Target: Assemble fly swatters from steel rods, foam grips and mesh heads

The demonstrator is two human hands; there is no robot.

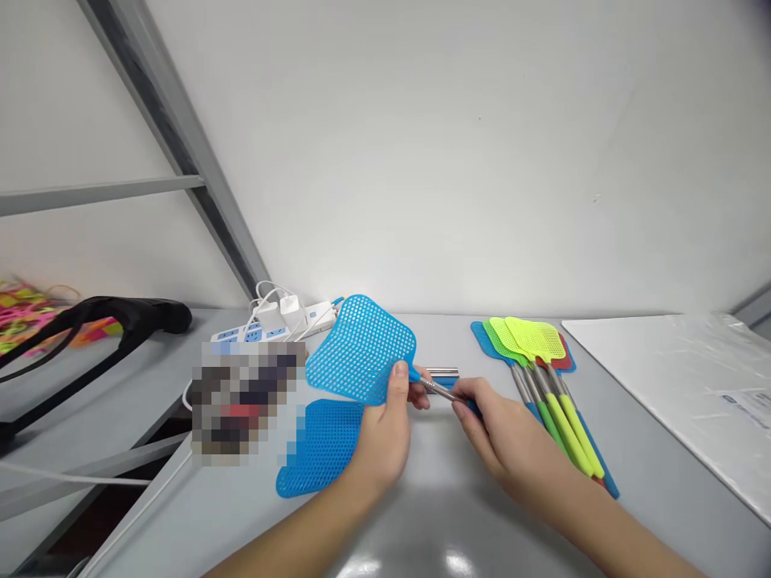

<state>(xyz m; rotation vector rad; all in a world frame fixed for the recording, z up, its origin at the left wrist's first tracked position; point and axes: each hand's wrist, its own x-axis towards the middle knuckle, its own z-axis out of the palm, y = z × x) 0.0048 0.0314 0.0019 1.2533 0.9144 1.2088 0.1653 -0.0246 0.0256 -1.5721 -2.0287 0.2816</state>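
A blue fly swatter (367, 349) is held up off the table between my two hands, its perforated head tilted toward the upper left. My left hand (385, 429) is closed on the lower edge of the head near the neck, thumb in front. My right hand (497, 429) wraps round the other end, where the thin metal rod meets the dark blue handle; most of that handle is hidden in the palm. Below the left hand lies another blue swatter head (328, 445). Behind the hands are metal rods with blue grips (444, 377), partly covered.
To the right lies a fanned stack of swatters (539, 341) in yellow, green, blue and red. A white wrapped board (675, 377) rests beyond it. A power strip (316, 315) with chargers, a blurred-out object (246, 401) and a black frame (120, 329) are at left.
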